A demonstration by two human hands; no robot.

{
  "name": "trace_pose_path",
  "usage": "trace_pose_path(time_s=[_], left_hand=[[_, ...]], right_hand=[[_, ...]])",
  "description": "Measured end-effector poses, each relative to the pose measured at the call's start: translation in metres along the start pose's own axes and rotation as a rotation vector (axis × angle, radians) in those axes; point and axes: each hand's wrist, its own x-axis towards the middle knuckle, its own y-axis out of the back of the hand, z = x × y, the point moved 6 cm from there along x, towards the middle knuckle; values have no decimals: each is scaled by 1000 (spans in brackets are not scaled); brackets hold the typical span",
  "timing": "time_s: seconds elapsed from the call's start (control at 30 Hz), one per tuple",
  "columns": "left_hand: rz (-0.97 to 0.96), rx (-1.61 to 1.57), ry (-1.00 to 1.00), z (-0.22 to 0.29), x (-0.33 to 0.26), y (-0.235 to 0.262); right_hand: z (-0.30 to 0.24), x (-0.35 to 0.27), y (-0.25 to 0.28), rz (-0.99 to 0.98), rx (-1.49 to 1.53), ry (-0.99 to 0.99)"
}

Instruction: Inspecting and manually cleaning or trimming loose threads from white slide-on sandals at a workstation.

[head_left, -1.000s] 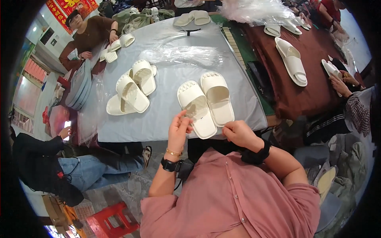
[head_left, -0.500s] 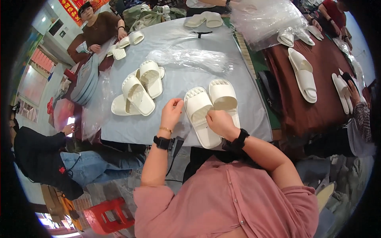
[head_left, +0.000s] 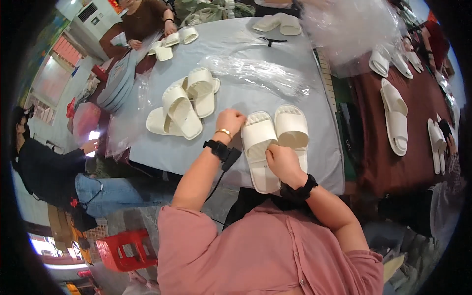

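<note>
Two cream slippers lie side by side in front of me on the grey-covered table [head_left: 226, 157], toes pointing away. My right hand [head_left: 285, 163] is closed at the inner edge of the left slipper [head_left: 259, 137], just behind its strap; its fingertips are partly hidden. Beside it rests the right slipper [head_left: 291, 123], apart from my fingers. My left hand [head_left: 230, 124] is curled in a pinch against the left slipper's outer edge, near the toe. Whatever that pinch holds, if anything, is too small to make out.
More cream slippers [head_left: 182, 115] lie crossed in a pile to the left. Clear plastic bags [head_left: 260, 73] spread beyond. A brown-covered table [head_left: 368, 147] with slippers stands at right. A red stool [head_left: 125, 250] is at lower left. Several people are around.
My left hand has come in to the left slipper's outer edge, where there was a small gap before. My right hand stays at that slipper's strap. The whole view has shifted.
</note>
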Motion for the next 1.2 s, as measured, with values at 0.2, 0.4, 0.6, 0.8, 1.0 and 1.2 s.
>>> trace_pose_path(time_s=[0.2, 0.4, 0.6, 0.8, 1.0, 1.2], left_hand=[[137, -466, 57, 7, 0, 34], [33, -890, 13, 57, 8, 17], [-145, -578, -153, 95, 8, -19], [-272, -371, -167, 106, 21, -40], [-316, -159, -74, 116, 33, -48], [-434, -92, -87, 123, 50, -60]], right_hand=[[2, -27, 31, 49, -141, 9], [-30, -55, 34, 46, -164, 189], [-27, -52, 13, -73, -66, 348], [13, -24, 34, 22, -179, 470], [32, -8, 42, 102, -133, 472], [36, -2, 37, 96, -175, 465]])
